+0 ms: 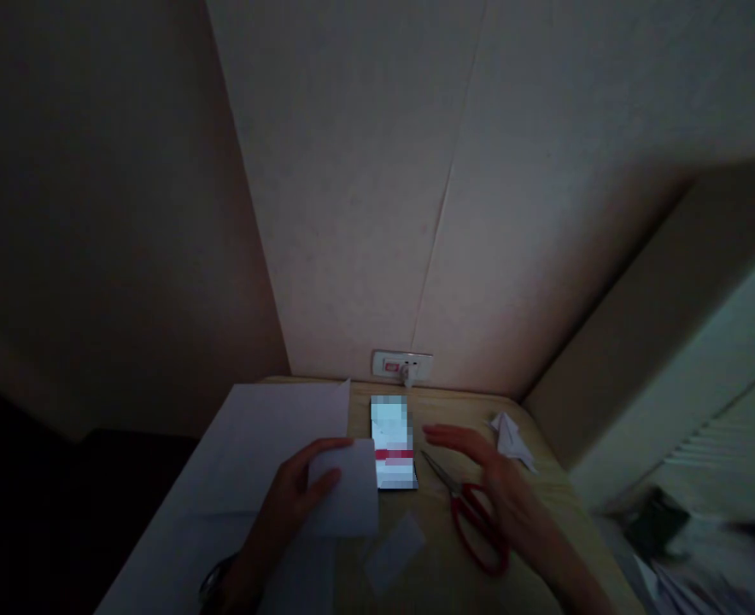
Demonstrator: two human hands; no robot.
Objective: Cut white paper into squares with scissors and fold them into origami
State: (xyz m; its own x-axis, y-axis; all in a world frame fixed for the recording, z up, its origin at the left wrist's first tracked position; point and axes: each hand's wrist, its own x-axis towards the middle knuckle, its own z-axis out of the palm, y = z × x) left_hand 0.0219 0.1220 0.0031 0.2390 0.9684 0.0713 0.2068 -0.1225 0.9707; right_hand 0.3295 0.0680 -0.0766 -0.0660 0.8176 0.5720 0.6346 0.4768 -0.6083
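My left hand (310, 478) grips a square piece of white paper (347, 504) by its left side, thumb on top. Just behind the paper's right edge lies a lit phone (391, 427), its lower left corner partly covered. My right hand (480, 453) hovers over the table with fingers stretched out to the left, holding nothing. Below it is a pair of scissors (460, 495) with red handles, its blades pointing toward the phone. A small strip of white paper (395, 551) lies in front of the phone.
Large white sheets (275, 427) cover the left of the wooden table (441, 547). A folded paper piece (511, 440) sits at the right. On the wall behind is a socket (401, 366) with a plug in it. Blurred items lie beyond the right edge.
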